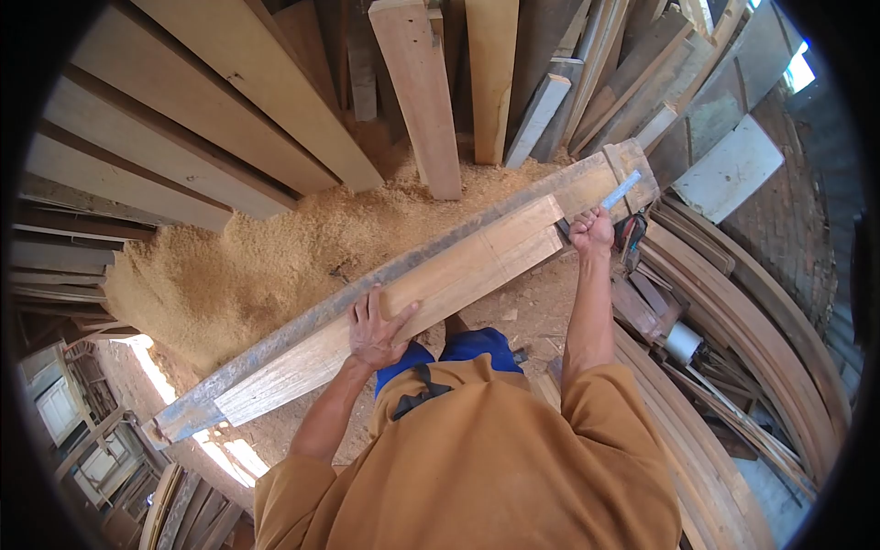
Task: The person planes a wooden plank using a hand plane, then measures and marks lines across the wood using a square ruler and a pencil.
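So we're resting our left hand (pixel 372 337) on the wooden board (pixel 458 284), fingers spreading wide and not gripping anything. Our right hand (pixel 592 231) is making a tight fist around a light-blue stick-like tool (pixel 621 190) at the board's stepped right end; its working end is hiding from us, so we're not naming it. The board is lying lengthwise on a long, narrow workbench (pixel 587 183). We're seeing just that one palm on it, no clamp, so we're thinking a hard shove from the right could be sending it skidding or twisting. We're also eyeing the red-and-black object (pixel 631 229) sitting near our right wrist, since a careless swing might be catching it. The bench is looking worn and grey along its far edge. Beyond it, a big sawdust heap (pixel 266 266) is spreading below leaning planks (pixel 247 82), long timbers (pixel 761 312) are lying stacked on our right, and sunlight is hitting the floor (pixel 243 458) at lower left.
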### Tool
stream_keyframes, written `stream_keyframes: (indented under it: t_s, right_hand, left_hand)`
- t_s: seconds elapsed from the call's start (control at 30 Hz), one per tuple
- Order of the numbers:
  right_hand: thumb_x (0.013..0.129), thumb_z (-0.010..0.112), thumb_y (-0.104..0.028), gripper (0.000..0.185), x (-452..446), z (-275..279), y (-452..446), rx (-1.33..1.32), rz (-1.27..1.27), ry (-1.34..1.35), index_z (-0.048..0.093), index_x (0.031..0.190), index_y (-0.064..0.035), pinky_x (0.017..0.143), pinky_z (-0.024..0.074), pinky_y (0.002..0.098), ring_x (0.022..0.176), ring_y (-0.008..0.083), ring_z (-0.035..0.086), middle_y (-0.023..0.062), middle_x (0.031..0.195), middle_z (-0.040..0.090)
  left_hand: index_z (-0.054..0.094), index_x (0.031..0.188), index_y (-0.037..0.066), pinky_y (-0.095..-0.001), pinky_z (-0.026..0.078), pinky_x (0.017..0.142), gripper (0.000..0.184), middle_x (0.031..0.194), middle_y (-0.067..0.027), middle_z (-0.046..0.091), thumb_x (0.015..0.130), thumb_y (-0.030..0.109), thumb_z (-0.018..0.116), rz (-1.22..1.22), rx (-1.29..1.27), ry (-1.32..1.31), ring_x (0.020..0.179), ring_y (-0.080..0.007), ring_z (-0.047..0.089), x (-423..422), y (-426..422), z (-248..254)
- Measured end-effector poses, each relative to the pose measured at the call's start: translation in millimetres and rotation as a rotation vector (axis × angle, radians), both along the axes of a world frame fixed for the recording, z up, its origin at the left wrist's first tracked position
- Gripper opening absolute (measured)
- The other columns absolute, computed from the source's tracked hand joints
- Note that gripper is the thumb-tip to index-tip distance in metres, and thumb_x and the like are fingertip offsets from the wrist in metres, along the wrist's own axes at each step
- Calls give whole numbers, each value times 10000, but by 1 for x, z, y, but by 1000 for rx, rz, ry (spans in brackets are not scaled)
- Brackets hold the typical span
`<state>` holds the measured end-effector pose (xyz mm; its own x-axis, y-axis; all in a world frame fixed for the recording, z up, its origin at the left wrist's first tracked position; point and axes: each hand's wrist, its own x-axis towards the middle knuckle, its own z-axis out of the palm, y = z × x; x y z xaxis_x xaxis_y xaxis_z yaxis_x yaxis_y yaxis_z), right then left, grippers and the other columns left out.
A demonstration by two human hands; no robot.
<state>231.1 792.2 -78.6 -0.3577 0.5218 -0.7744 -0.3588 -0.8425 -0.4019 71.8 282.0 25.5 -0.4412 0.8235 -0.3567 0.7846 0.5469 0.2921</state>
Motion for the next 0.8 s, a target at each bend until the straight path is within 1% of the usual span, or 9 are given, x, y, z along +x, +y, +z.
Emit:
stream_keyframes:
  t_s: [0.07, 0.17, 0.27, 0.37, 0.47, 0.57, 0.67, 0.77, 0.8]
  right_hand:
    - [1136, 498, -364, 371, -15, -2, -21, 38, 60, -114, 442, 792, -236, 390, 320, 212, 461, 60, 363, -90, 611, 372]
    - [1130, 513, -361, 348, -14, 10, -16, 41, 53, -54, 443, 813, -235, 385, 307, 221, 455, 65, 351, -86, 616, 365]
    - [1138, 495, -349, 376, 1, 9, 5, -4, 16, 74, 429, 786, -236, 395, 304, 239, 457, 71, 341, -82, 601, 345]
    - [1134, 499, -326, 345, -3, 18, 2, -27, -11, -31, 441, 806, -235, 397, 301, 239, 463, 72, 346, -83, 609, 349]
    - [1109, 539, -335, 312, -15, 4, -20, 62, 108, -111, 457, 822, -247, 384, 315, 223, 450, 67, 347, -80, 606, 365]
    - [1121, 522, -336, 295, -6, 10, -11, -30, 98, -41, 460, 846, -248, 383, 314, 226, 453, 73, 353, -79, 609, 360]
    - [1120, 523, -323, 277, 1, 14, 5, 8, 9, -62, 464, 860, -247, 388, 301, 242, 461, 76, 352, -80, 614, 356]
    - [1113, 533, -311, 274, -2, 6, -8, -7, 5, -82, 465, 856, -241, 390, 300, 241, 467, 72, 355, -81, 619, 353]
    - [1109, 538, -307, 274, -4, 4, -14, 30, 43, -85, 464, 853, -243, 389, 303, 235, 467, 69, 352, -82, 619, 352]
  left_hand:
    - [496, 1599, 523, -670, 291, 1179, 999, 1678, -324, 280, 709, 400, 934, -2, 21, 3, 1475, -516, 344, 1, 0, 0]
    - [507, 1592, 522, -665, 296, 1175, 1003, 1672, -320, 291, 694, 392, 937, -3, 34, 20, 1468, -511, 354, 1, -2, -2]
    - [522, 1582, 519, -660, 298, 1175, 1002, 1665, -317, 303, 680, 385, 937, -2, 14, 20, 1457, -506, 369, 1, 1, 0]
    - [529, 1578, 517, -656, 299, 1173, 1003, 1662, -316, 310, 672, 381, 939, -2, 16, 18, 1453, -503, 375, 0, 0, 2]
    - [526, 1580, 510, -658, 293, 1167, 1005, 1671, -323, 291, 674, 387, 944, -2, 39, 26, 1458, -503, 364, 1, -1, -3]
    - [527, 1582, 497, -664, 286, 1154, 1009, 1686, -338, 261, 672, 401, 952, -12, 26, 26, 1462, -503, 350, 0, -2, -6]
    - [531, 1581, 494, -663, 290, 1152, 1009, 1687, -340, 258, 670, 397, 952, -11, 22, 9, 1456, -506, 357, 1, -2, -3]
    - [537, 1578, 493, -656, 291, 1153, 1005, 1686, -341, 259, 668, 395, 952, -14, 25, 18, 1445, -506, 365, 0, -2, -1]
    - [538, 1577, 493, -655, 289, 1155, 1005, 1687, -340, 258, 667, 395, 953, -15, 24, 16, 1445, -506, 365, 0, -2, 0]
